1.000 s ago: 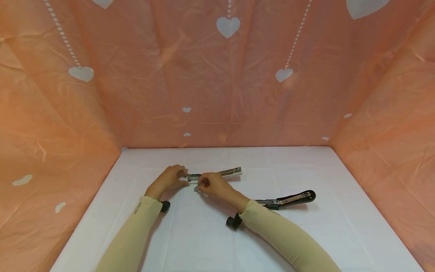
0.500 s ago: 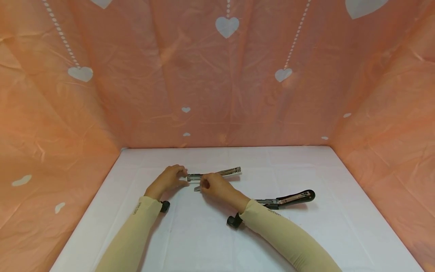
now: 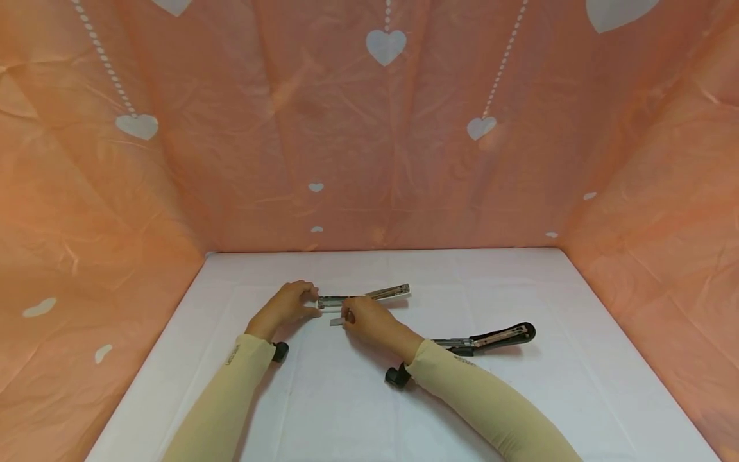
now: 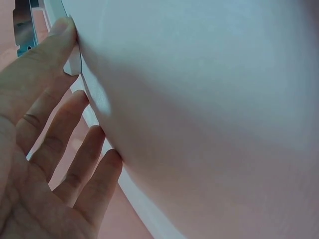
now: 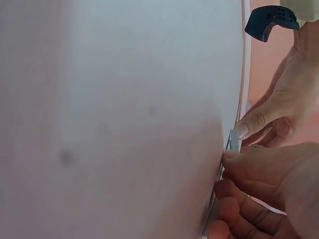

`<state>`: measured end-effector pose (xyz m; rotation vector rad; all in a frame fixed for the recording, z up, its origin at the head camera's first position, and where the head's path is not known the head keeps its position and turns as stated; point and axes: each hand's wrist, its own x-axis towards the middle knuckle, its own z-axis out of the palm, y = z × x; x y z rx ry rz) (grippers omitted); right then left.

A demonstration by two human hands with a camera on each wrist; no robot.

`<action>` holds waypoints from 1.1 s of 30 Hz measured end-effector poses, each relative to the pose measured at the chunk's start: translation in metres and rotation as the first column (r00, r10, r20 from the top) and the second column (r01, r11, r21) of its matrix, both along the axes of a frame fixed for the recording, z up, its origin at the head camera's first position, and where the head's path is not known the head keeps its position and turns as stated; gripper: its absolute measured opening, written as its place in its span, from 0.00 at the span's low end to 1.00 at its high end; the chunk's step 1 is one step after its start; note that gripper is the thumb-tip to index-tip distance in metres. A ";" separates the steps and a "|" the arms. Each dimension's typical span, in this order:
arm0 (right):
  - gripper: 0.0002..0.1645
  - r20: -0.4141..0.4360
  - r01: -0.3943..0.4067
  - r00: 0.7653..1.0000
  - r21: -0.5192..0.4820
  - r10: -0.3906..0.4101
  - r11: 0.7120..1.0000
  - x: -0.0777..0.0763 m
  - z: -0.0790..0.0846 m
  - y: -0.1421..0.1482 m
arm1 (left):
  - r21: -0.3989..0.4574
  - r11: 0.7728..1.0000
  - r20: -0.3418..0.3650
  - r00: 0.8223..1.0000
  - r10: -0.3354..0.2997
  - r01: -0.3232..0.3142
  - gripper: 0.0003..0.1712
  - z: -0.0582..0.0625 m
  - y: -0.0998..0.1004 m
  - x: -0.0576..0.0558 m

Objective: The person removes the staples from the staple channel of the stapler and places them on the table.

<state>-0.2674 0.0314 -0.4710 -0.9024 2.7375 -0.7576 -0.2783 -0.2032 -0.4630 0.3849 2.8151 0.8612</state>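
A white stapler (image 3: 395,292) lies unfolded on the table, its metal channel bare and its other half slanting up to the right. My left hand (image 3: 287,307) pinches its left end between thumb and fingers; the left wrist view has the thumb (image 4: 59,35) on the white end. Just in front of the stapler, my right hand (image 3: 374,323) has its fingertips on a short grey strip of staples (image 3: 336,321), which juts out to their left. The strip's right part is hidden by those fingers. In the right wrist view the thumb and curled fingers sit close to the stapler.
A black stapler (image 3: 503,337), also unfolded, lies right of the right hand, its left end behind the right wrist. Both sleeved wrists carry black cameras (image 3: 397,377). The white table (image 3: 323,410) meets orange cloth walls (image 3: 369,212) at the back and sides.
The right hand has shifted slightly right, and more of the grey staple strip shows, now lying flatter. The left hand and both staplers stay where they were.
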 end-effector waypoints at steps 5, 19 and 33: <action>0.03 -0.004 0.002 1.000 0.010 -0.002 1.000 0.001 0.000 0.001 | 0.001 1.000 -0.005 1.000 -0.010 0.010 0.16 0.000 0.002 0.000; 0.08 0.015 -0.015 1.000 -0.010 0.015 1.000 0.003 0.004 0.007 | 0.000 1.000 0.016 1.000 -0.008 0.008 0.18 0.004 0.006 -0.001; 0.17 -0.083 0.075 0.994 -0.017 -0.076 0.997 0.005 0.046 0.048 | -0.021 1.000 0.031 0.999 -0.021 0.021 0.37 0.017 -0.013 0.006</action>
